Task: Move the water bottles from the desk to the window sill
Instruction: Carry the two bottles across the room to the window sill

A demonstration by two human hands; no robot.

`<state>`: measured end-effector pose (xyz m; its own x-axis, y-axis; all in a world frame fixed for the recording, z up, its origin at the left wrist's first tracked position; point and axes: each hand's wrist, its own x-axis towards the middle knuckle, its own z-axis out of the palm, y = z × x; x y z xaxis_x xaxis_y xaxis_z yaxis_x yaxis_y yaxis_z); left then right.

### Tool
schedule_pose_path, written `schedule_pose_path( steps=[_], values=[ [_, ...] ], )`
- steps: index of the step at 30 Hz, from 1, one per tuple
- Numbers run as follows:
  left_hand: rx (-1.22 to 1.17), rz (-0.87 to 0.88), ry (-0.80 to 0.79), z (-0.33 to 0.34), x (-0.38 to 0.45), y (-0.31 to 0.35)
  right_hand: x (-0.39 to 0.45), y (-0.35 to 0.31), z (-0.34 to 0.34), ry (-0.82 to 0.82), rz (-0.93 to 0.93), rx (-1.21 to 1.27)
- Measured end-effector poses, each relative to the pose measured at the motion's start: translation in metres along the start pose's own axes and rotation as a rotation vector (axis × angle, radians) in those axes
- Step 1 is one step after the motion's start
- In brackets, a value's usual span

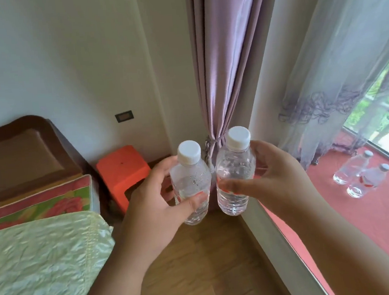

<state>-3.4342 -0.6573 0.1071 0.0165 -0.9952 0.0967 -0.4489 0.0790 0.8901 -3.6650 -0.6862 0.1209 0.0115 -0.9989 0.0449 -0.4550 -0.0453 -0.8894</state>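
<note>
We hold one water bottle in each hand, up in the air beside the window sill (359,215). Our left hand (151,198) wraps around the left bottle (192,183). Our right hand (268,173) wraps around the right bottle (234,174). They look thin, squishy and smooth, probably a bit heavy with water, so we hold the middles gently.

The left hand's fingers (167,167) are hidden behind its bottle (190,183); the sill bottles' labels (365,174) are too blurred to read.
</note>
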Motion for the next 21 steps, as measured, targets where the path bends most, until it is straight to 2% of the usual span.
schedule_pose_path(
  steps=[7,14,21],
  values=[
    [0.009,0.083,-0.189,0.038,0.095,-0.004,0.040,0.025,-0.022,0.139,0.137,-0.010],
    [-0.005,0.193,-0.456,0.085,0.206,0.008,0.077,0.035,-0.047,0.449,0.246,-0.022],
    [-0.036,0.285,-0.686,0.125,0.285,0.027,0.102,0.047,-0.055,0.684,0.362,-0.015]
  ],
)
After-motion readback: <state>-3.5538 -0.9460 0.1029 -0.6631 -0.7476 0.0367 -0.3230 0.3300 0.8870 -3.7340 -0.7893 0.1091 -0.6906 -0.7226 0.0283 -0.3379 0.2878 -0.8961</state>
